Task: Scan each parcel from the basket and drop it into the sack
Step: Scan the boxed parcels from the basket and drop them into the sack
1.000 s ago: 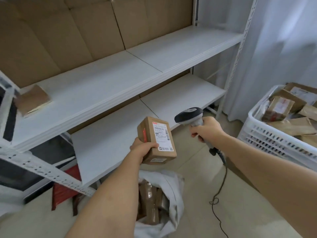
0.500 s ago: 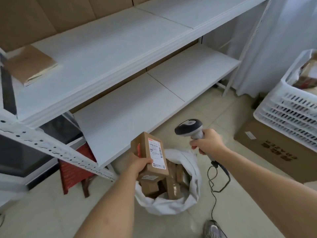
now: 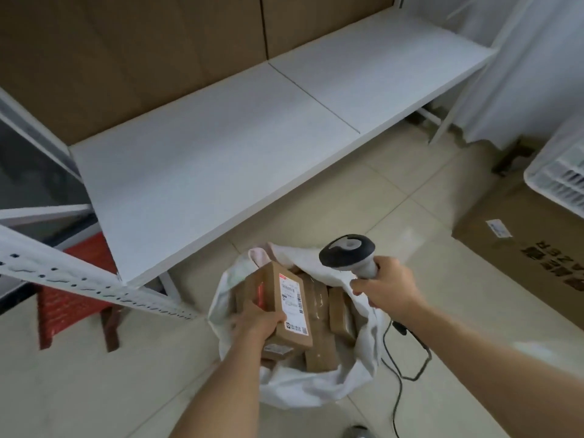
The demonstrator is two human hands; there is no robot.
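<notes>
The left hand [image 3: 257, 320] grasps a labelled cardboard parcel [image 3: 284, 303] over the open white sack [image 3: 303, 387]. The right hand [image 3: 384, 287] clenches the barcode scanner [image 3: 349, 256] just beside the sack. The white basket [image 3: 559, 178] stands well apart.

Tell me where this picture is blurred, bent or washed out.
Head view: motion blur smears the left hand and the basket at the right edge; the parcel label's print is too soft to read. Wide-angle distortion bows the shelf edges. Light is soft and even, with faint sheen on the floor tiles.
</notes>
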